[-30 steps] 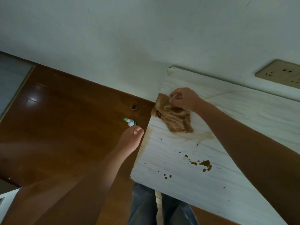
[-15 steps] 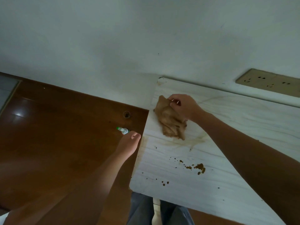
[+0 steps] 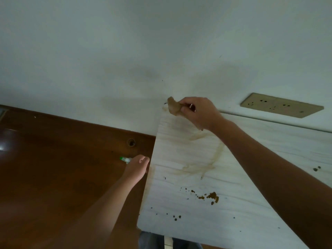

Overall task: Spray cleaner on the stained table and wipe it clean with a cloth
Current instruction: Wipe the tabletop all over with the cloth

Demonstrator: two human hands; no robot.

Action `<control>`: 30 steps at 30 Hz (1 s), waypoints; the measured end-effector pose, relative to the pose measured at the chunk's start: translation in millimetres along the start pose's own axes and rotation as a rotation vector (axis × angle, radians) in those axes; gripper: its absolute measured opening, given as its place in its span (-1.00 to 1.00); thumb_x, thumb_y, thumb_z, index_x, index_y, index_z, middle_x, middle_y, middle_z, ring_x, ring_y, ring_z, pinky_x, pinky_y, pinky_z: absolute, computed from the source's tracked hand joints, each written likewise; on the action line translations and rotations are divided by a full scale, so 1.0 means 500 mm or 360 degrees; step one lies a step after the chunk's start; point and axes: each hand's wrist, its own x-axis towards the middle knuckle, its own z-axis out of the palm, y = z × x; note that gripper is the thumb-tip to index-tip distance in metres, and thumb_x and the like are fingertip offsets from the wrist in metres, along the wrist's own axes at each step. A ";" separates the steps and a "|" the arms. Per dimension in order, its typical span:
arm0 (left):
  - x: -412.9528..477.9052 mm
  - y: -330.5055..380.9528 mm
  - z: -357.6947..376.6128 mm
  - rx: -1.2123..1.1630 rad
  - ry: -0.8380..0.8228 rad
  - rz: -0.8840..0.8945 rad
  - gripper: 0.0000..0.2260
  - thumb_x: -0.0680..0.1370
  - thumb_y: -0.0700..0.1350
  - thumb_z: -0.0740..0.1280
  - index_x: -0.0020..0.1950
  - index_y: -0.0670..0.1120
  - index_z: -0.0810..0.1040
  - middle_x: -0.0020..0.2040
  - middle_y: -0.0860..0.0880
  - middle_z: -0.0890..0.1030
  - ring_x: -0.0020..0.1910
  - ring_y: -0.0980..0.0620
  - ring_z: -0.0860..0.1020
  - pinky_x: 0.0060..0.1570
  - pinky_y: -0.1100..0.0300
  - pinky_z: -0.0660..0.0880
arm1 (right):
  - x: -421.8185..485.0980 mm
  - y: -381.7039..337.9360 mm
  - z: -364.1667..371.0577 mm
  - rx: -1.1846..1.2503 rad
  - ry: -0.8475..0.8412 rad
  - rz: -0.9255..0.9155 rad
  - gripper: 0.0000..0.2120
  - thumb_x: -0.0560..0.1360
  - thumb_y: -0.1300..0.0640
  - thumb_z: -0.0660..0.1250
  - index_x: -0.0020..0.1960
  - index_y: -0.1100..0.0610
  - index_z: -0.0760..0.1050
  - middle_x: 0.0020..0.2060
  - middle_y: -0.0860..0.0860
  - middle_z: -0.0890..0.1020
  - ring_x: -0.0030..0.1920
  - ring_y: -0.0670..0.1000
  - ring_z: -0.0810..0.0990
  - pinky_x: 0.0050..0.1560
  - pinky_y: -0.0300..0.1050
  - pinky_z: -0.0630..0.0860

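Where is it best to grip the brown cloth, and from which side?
Probably its bunched middle, from above: the cloth is a crumpled wad at the far left corner of the table, one end showing past the right hand that holds it; a top grip would press it onto the stains.
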 end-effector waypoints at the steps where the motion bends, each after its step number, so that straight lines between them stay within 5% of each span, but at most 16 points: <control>1: 0.002 -0.006 0.003 -0.0005 0.0006 -0.0006 -0.84 0.70 -0.01 0.16 0.11 -0.01 0.50 0.00 -0.03 0.59 -0.05 0.02 0.60 0.09 0.00 0.61 | -0.014 0.008 0.035 -0.0018 -0.0091 0.0004 -0.78 0.55 0.03 0.29 0.16 -0.11 0.62 -0.08 -0.16 0.69 -0.15 -0.10 0.61 -0.04 -0.11 0.53; 6: 0.006 -0.032 0.011 -0.0015 0.0029 -0.0033 -0.71 0.70 -0.02 0.17 0.24 -0.16 0.56 0.05 -0.08 0.59 0.06 -0.11 0.59 0.03 0.05 0.49 | -0.107 0.063 0.192 -0.0057 -0.0541 0.0078 -0.76 0.60 0.02 0.28 0.22 -0.02 0.60 0.08 -0.09 0.66 0.05 -0.09 0.58 0.11 -0.18 0.46; 9: 0.006 -0.039 0.016 0.0001 0.0040 -0.0073 -0.66 0.70 -0.04 0.17 0.29 -0.24 0.56 0.15 -0.20 0.61 0.26 -0.23 0.56 0.13 0.02 0.45 | -0.130 0.093 0.225 -0.0056 -0.0405 0.0137 -0.74 0.59 0.05 0.27 0.25 0.02 0.57 0.08 -0.06 0.62 0.08 -0.07 0.53 0.20 -0.04 0.52; 11: 0.008 -0.045 0.026 0.0022 -0.0020 -0.0072 -0.65 0.71 -0.02 0.16 0.33 -0.20 0.55 0.26 -0.16 0.60 0.28 -0.17 0.56 0.23 0.02 0.48 | -0.121 0.104 0.231 -0.0102 -0.0293 0.0141 -0.69 0.58 0.04 0.30 0.31 0.02 0.52 0.17 -0.04 0.57 0.21 -0.02 0.48 0.28 -0.05 0.44; 14: 0.018 -0.058 0.040 0.0019 -0.0070 -0.0035 -0.65 0.70 0.04 0.14 0.34 -0.10 0.54 0.27 -0.07 0.59 0.22 0.02 0.55 0.12 0.13 0.50 | -0.092 0.110 0.245 -0.0220 -0.0132 0.0063 -0.53 0.56 -0.03 0.31 0.45 0.00 0.39 0.39 -0.01 0.45 0.42 0.08 0.33 0.45 0.12 0.29; 19: 0.027 -0.059 0.048 -0.0193 -0.0003 -0.0023 -0.63 0.69 0.08 0.18 0.39 -0.08 0.52 0.27 0.01 0.58 0.25 0.06 0.54 0.17 0.15 0.46 | -0.094 0.106 0.325 -0.0459 -0.0323 -0.0020 -0.35 0.55 -0.19 0.25 0.58 -0.07 0.17 0.58 0.04 0.16 0.60 0.14 0.00 0.57 0.22 -0.06; 24: 0.042 -0.051 0.055 -0.0209 0.0111 0.0089 -0.84 0.69 -0.01 0.21 0.14 -0.03 0.54 -0.07 0.18 0.55 -0.04 0.23 0.55 -0.14 0.35 0.40 | -0.076 0.154 0.312 -0.0447 -0.0140 -0.0113 -0.48 0.60 -0.07 0.20 0.54 -0.03 0.29 0.54 0.07 0.28 0.58 0.15 0.12 0.57 0.22 0.03; 27: 0.059 -0.035 0.060 -0.0261 0.0156 0.0149 -0.70 0.66 0.03 0.26 0.30 -0.10 0.56 0.04 0.09 0.61 0.11 0.05 0.60 0.04 0.23 0.50 | -0.038 0.196 0.287 -0.0466 -0.0067 0.0063 -0.47 0.62 -0.03 0.22 0.57 -0.02 0.25 0.55 0.09 0.27 0.58 0.15 0.11 0.56 0.20 0.03; 30: 0.080 -0.018 0.062 -0.0365 0.0234 0.0163 -0.74 0.62 0.02 0.34 0.27 -0.05 0.59 0.07 0.08 0.66 0.10 0.11 0.62 0.08 0.23 0.55 | 0.009 0.217 0.271 -0.0481 -0.0040 0.0133 -0.46 0.63 -0.03 0.19 0.59 -0.04 0.19 0.56 0.08 0.23 0.59 0.16 0.09 0.56 0.19 0.01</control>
